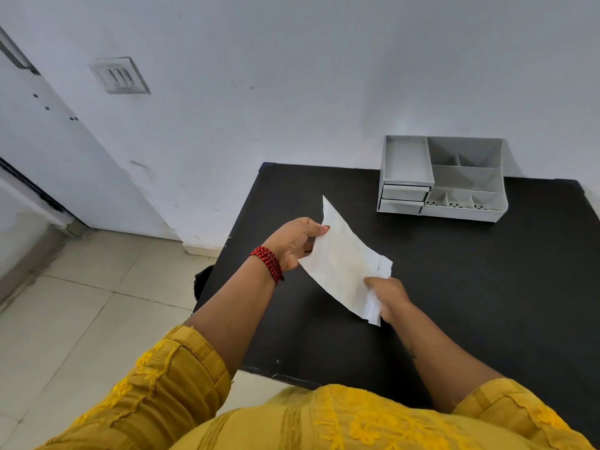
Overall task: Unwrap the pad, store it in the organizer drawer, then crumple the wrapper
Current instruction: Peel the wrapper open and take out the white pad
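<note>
A white sheet, the wrapper (pixel 341 258), is stretched flat in the air above the black table (pixel 487 287). My left hand (pixel 293 243) pinches its upper left edge with thumb on top. My right hand (pixel 388 295) grips its lower right end, where a crumpled white fold (pixel 378 287) bunches up; whether that fold is the pad I cannot tell. The grey organizer (pixel 443 178) stands at the table's back edge against the wall, with two small drawers (pixel 404 196) at its lower left, both closed.
The organizer has several open compartments on top. The table's left edge drops off to a tiled floor (pixel 81 319). A white wall with a switch plate (pixel 120 75) is behind, and a door (pixel 32 125) is at far left.
</note>
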